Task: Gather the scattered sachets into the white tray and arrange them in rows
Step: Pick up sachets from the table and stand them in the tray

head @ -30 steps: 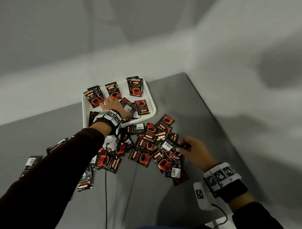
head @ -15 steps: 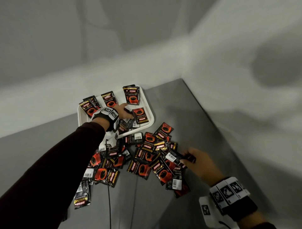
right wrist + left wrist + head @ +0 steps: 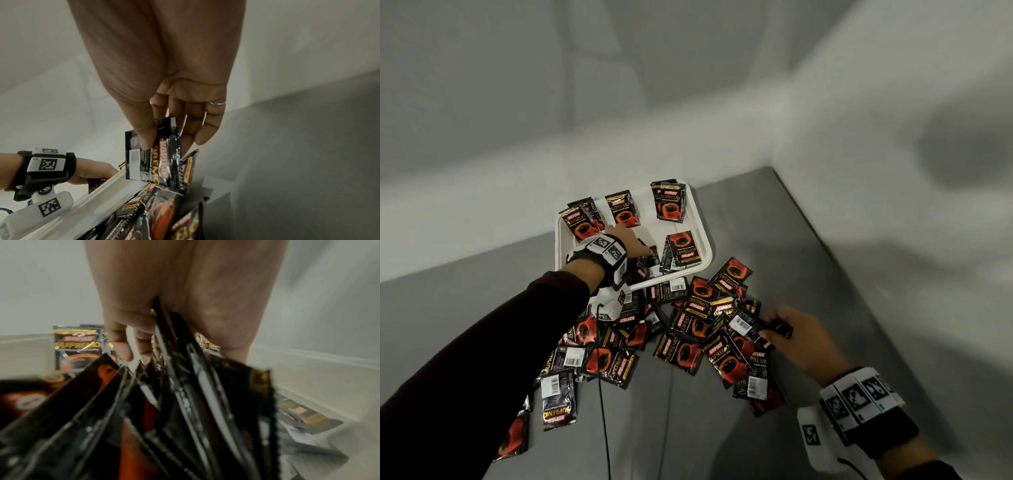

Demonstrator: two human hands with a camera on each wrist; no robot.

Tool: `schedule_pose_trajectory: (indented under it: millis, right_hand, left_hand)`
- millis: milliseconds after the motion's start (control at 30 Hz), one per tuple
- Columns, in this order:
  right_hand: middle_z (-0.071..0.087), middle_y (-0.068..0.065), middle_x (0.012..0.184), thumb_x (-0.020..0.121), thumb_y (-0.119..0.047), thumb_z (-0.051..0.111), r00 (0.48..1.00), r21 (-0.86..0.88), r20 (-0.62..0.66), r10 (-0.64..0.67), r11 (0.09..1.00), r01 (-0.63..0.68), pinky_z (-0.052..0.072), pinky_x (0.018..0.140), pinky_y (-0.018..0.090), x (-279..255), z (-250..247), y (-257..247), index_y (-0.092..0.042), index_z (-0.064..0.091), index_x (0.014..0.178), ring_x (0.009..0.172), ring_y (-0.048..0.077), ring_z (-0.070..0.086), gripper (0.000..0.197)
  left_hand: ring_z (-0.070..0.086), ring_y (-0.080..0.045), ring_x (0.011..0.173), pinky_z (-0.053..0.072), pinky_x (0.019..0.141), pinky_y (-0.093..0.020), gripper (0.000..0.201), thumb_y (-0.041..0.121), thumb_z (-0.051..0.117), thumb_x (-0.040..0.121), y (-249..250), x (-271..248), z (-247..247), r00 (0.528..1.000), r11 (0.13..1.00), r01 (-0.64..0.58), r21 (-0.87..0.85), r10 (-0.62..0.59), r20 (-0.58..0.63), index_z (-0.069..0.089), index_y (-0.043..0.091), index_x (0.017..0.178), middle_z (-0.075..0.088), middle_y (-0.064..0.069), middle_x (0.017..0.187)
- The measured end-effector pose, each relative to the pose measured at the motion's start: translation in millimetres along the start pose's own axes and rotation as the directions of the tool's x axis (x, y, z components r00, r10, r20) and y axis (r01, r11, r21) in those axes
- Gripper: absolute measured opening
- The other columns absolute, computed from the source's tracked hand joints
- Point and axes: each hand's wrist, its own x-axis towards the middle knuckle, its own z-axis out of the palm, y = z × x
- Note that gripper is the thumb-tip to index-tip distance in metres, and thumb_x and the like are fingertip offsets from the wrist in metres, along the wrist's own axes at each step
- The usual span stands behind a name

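The white tray sits at the back of the grey table. It holds a back row of black-and-red sachets and one nearer sachet. My left hand is over the tray's middle and grips a fanned bundle of several sachets between thumb and fingers. In front of the tray lies a scattered pile of sachets. At the pile's right edge my right hand pinches one black sachet by its top, lifted a little above the pile.
More sachets trail off to the front left beside my left sleeve. A thin black cable runs down the table's middle. The table's right edge and a pale wall lie close behind the tray. Bare table shows at the front centre.
My left hand has moved from the tray's back left towards its middle with the bundle. My right hand has kept its pinch on the sachet at the pile's right edge.
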Motion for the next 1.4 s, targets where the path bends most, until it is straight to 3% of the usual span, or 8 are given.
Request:
schedule_pose_trajectory:
  millis: [233, 367, 533, 833, 1033, 1133, 1333, 1400]
  right_hand:
    - [0.063, -0.010, 0.078, 0.079, -0.011, 0.069, 0.967, 0.151, -0.193, -0.167, 0.969, 0.197, 0.053, 0.056, 0.013, 28, 12, -69, -0.041, 0.049, 0.079, 0.070, -0.003, 0.063, 0.037]
    - [0.055, -0.015, 0.072, 0.080, -0.010, 0.065, 0.927, 0.066, -0.310, -0.212, 0.968, 0.244, 0.043, 0.052, 0.008, 81, 36, -123, -0.027, 0.051, 0.074, 0.060, 0.000, 0.056, 0.024]
    - [0.059, 0.004, 0.080, 0.084, -0.003, 0.049, 0.952, -0.164, -0.172, -0.255, 0.960, 0.227, 0.047, 0.068, 0.033, 132, 73, -156, -0.011, 0.054, 0.078, 0.072, 0.021, 0.055, 0.011]
    - [0.065, 0.008, 0.098, 0.080, -0.027, 0.067, 0.978, -0.351, 0.141, -0.155, 0.916, 0.195, 0.044, 0.073, 0.029, 161, 108, -168, -0.011, 0.055, 0.100, 0.092, 0.025, 0.060, 0.028]
    - [0.066, 0.000, 0.089, 0.085, -0.026, 0.061, 0.964, -0.251, -0.029, -0.266, 0.935, 0.250, 0.047, 0.070, 0.028, 126, 100, -163, -0.017, 0.058, 0.092, 0.082, 0.017, 0.061, 0.012]
    - [0.061, -0.009, 0.079, 0.081, -0.031, 0.067, 0.940, -0.239, 0.055, -0.337, 0.910, 0.340, 0.044, 0.065, 0.023, 84, 115, -153, -0.024, 0.057, 0.084, 0.073, 0.008, 0.057, 0.013]
    - [0.047, 0.002, 0.130, 0.083, -0.026, 0.066, 0.899, -0.421, 0.273, -0.342, 0.798, 0.431, 0.043, 0.095, 0.036, 50, 174, -141, -0.014, 0.060, 0.115, 0.117, 0.022, 0.046, 0.034]
    - [0.031, 0.003, 0.145, 0.083, -0.027, 0.067, 0.944, -0.553, 0.227, -0.241, 0.765, 0.328, 0.041, 0.098, 0.042, 49, 189, -144, -0.019, 0.055, 0.121, 0.125, 0.028, 0.037, 0.041]
  left_hand:
    - [0.052, -0.028, 0.118, 0.012, 0.112, -0.052, 0.063, 0.055, 0.057, 0.073, -15, -7, 6, 0.997, 0.993, 0.019, -0.115, -0.028, -0.074, 0.040, 0.030, 0.129, 0.064, 0.000, 0.111]
    - [0.056, -0.026, 0.105, 0.020, 0.107, -0.052, 0.042, 0.048, 0.058, 0.073, -12, -13, 6, 0.995, 0.992, 0.041, -0.121, -0.051, -0.081, 0.049, 0.030, 0.111, 0.060, 0.002, 0.093]
    - [0.050, -0.027, 0.117, 0.029, 0.104, -0.050, 0.037, 0.051, 0.038, 0.091, -19, -18, 16, 0.996, 0.979, -0.042, -0.199, 0.026, -0.082, 0.059, 0.032, 0.116, 0.057, -0.001, 0.126]
    - [0.031, -0.020, 0.138, -0.017, 0.113, -0.050, 0.042, 0.031, 0.028, 0.097, -47, -31, 27, 0.987, 0.853, -0.157, -0.498, 0.127, -0.095, 0.040, 0.033, 0.137, 0.043, -0.001, 0.144]
    - [0.040, -0.023, 0.132, 0.024, 0.114, -0.034, 0.043, 0.013, 0.041, 0.095, -78, -73, 20, 0.947, 0.633, -0.310, -0.709, 0.139, -0.289, 0.041, 0.018, 0.137, 0.045, -0.008, 0.142]
    - [0.057, -0.013, 0.103, 0.045, 0.080, -0.018, 0.035, 0.012, 0.046, 0.093, -109, -120, 51, 0.934, 0.510, -0.320, -0.799, 0.030, -0.355, 0.052, 0.024, 0.125, 0.058, 0.001, 0.120]
    - [0.061, -0.015, 0.085, 0.049, 0.079, -0.029, 0.006, 0.028, 0.061, 0.086, -143, -214, 169, 0.943, 0.577, 0.038, -0.816, -0.290, -0.161, 0.060, 0.027, 0.092, 0.064, 0.004, 0.094]
    - [0.056, -0.015, 0.084, 0.047, 0.076, -0.029, 0.029, 0.045, 0.062, 0.082, -138, -225, 194, 0.939, 0.645, 0.175, -0.744, -0.337, -0.071, 0.059, 0.024, 0.100, 0.059, 0.000, 0.103]
